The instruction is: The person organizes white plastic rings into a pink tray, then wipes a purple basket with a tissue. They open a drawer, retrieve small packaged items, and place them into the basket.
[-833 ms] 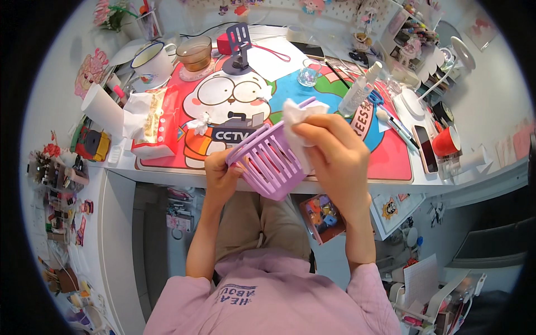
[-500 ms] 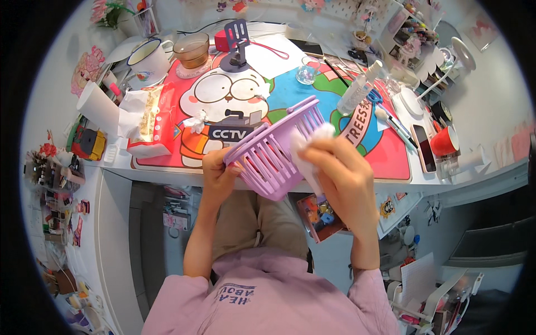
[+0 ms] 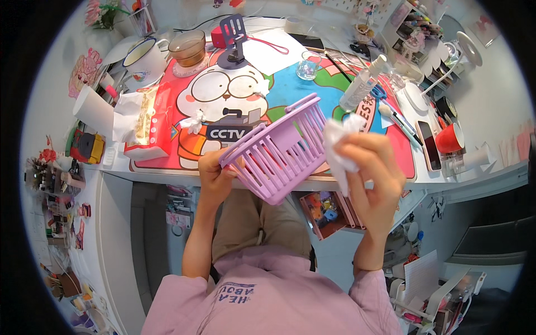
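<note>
A purple slatted plastic basket [image 3: 277, 149] is held tilted above the front edge of the desk. My left hand [image 3: 216, 174] grips it by its left end, fingers closed on the rim. To the right of the basket, my right hand [image 3: 373, 170] pinches a crumpled white tissue [image 3: 339, 142], which hangs down close to the basket's right end. A second crumpled tissue [image 3: 194, 121] lies on the colourful cartoon desk mat [image 3: 279, 81]. Behind my right hand stands a clear spray bottle [image 3: 363, 84].
A red tissue pack [image 3: 159, 125], a white paper cup [image 3: 96, 107], an enamel mug [image 3: 146, 60] and an amber bowl [image 3: 188, 49] stand at left. A dark phone stand [image 3: 234, 42] and a small glass [image 3: 308, 67] are farther back. At right are a phone [image 3: 428, 146] and a red cup [image 3: 449, 138].
My right hand with the tissue has moved right, away from the basket's side. The basket stays in my left hand, nearly in the same place.
</note>
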Available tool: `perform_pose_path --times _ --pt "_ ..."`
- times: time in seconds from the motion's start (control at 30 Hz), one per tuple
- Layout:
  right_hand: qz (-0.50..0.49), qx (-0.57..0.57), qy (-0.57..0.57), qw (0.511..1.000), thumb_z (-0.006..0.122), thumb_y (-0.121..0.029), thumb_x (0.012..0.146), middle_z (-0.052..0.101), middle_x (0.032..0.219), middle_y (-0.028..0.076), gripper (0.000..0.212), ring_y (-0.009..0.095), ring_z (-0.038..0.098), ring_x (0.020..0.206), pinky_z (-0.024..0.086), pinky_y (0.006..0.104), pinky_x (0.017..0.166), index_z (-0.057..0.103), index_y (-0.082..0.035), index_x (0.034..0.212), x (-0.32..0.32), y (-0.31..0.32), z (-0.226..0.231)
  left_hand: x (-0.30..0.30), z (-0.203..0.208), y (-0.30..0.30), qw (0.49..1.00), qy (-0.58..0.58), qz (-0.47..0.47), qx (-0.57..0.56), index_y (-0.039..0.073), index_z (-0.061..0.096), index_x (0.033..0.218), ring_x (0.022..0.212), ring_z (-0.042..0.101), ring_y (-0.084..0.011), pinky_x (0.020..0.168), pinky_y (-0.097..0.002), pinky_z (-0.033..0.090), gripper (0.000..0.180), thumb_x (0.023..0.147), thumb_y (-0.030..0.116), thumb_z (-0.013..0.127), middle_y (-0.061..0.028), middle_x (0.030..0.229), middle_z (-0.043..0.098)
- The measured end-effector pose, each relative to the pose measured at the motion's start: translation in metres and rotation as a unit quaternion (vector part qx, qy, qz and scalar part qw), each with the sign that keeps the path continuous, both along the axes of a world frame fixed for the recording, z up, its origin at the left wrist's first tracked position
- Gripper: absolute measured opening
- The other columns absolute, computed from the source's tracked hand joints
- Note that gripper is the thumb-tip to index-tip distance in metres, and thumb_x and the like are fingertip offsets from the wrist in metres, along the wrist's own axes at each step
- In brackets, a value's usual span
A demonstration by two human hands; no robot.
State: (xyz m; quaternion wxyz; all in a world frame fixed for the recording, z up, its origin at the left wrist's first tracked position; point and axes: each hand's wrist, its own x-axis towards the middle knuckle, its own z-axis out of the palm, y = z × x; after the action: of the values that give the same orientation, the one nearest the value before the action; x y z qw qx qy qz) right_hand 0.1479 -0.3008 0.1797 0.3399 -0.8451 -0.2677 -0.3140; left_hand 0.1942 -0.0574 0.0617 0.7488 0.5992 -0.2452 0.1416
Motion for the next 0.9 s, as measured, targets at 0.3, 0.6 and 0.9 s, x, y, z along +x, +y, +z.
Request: perform_pose_path --times 0.3,0.6,0.9 --pt "0.031 -0.083 -0.049 0.995 0.06 0.003 0.066 0.058 0.097 0.012 0.027 0.029 0.057 0.094 0.049 0.0354 0.078 0.058 0.003 0.094 0.038 0.037 -0.006 0.0 0.0 -0.001 1.0 -0.008 0.003 0.001 0.0 0.052 0.066 0.054 0.047 -0.0078 0.05 -0.0228 0.036 0.052 0.085 0.048 0.061 -0.0018 0.061 0.052" --pt "0.008 -0.015 0.068 0.998 0.061 0.006 0.066 0.059 0.091 0.011 0.031 0.027 0.059 0.089 0.049 0.0345 0.073 0.064 -0.002 0.096 -0.007 -0.02 0.012 0.001 0.004 -0.004 1.0 -0.025 -0.003 -0.016 0.0 0.051 0.066 0.054 0.046 -0.007 0.049 -0.0216 0.035 0.048 0.085 0.042 0.063 -0.0014 0.061 0.051" --pt "0.109 -0.02 -0.021 0.994 0.062 0.007 0.065 0.056 0.092 0.01 0.027 0.029 0.057 0.086 0.048 0.0357 0.073 0.061 -0.003 0.091 0.031 0.033 -0.01 0.003 0.0 -0.002 0.999 -0.008 -0.028 -0.019 0.0 0.054 0.068 0.055 0.048 -0.0056 0.047 -0.0199 0.035 0.048 0.086 0.044 0.063 -0.0009 0.063 0.054"
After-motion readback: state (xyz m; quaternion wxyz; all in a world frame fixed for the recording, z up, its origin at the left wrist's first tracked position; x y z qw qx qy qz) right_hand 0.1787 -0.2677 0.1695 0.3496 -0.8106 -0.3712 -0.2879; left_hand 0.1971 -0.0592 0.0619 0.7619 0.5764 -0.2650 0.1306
